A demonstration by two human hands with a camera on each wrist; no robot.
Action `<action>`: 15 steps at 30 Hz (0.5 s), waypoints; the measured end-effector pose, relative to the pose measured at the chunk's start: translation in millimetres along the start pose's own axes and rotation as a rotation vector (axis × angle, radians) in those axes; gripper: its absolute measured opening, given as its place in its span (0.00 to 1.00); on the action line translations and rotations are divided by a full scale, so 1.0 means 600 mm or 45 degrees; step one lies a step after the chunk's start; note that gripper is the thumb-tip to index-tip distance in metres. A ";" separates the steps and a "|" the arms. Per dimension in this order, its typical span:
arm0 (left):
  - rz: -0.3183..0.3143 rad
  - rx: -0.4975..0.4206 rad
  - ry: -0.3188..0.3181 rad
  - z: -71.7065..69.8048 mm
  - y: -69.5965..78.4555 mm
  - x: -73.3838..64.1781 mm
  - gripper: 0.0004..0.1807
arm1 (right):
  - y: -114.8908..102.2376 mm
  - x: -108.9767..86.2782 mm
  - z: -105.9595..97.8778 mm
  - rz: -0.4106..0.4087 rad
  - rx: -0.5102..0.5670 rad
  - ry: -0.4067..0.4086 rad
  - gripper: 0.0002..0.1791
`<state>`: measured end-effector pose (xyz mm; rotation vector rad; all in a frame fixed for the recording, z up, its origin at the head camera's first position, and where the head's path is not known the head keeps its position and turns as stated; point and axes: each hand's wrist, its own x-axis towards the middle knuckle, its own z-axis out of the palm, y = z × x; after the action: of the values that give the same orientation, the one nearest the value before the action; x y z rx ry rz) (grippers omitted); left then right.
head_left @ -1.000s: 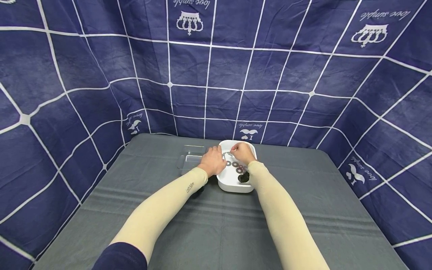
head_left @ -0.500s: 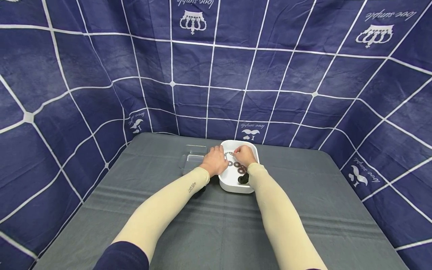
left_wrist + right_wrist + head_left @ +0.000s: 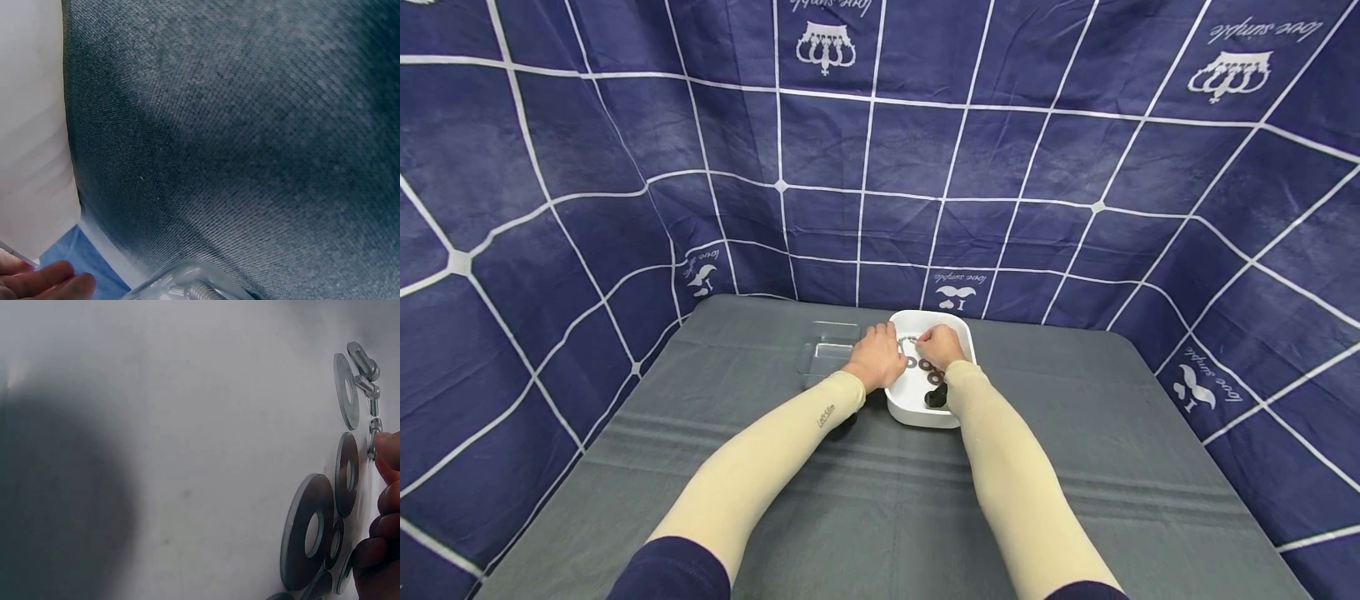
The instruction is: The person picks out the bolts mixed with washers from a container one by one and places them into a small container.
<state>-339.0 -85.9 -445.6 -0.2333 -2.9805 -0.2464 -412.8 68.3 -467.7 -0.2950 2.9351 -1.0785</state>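
Observation:
Over the left rim of a white tray [image 3: 917, 408] my left hand [image 3: 877, 358] holds the wall, thumb on the inner side. Its fingers [image 3: 47, 281] show by the tray wall in the left wrist view. Inside the tray my right hand [image 3: 943, 343] pinches a small silver bolt [image 3: 375, 434] between thumb and fingertip. Two more small silver bolts [image 3: 364, 361] lie just beyond it. Several flat metal washers [image 3: 307, 531] of different sizes lie on the tray floor nearer the wrist; the right hand and forearm hide some of them in the head view.
A clear plastic container [image 3: 830, 358] stands left of the tray, partly behind my left hand; a ribbed metal part [image 3: 203, 291] shows in it. Grey cloth [image 3: 820, 508] covers the table. A blue checked curtain [image 3: 902, 150] hangs behind and at both sides.
The head view has shifted slightly. My right wrist has moved a little left over the tray, fingers still among the bolts. The left hand stays on the rim.

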 end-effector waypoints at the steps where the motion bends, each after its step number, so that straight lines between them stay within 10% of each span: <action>1: -0.001 0.003 0.002 -0.001 0.000 0.000 0.32 | 0.000 0.001 0.001 0.004 0.003 0.001 0.07; 15: -0.010 0.010 -0.025 0.000 0.002 0.001 0.36 | 0.006 0.005 0.011 -0.022 -0.126 0.062 0.07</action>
<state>-339.3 -84.9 -445.2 -0.2239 -3.0016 -0.2350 -416.2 66.1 -474.7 -0.3001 3.0402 -0.9577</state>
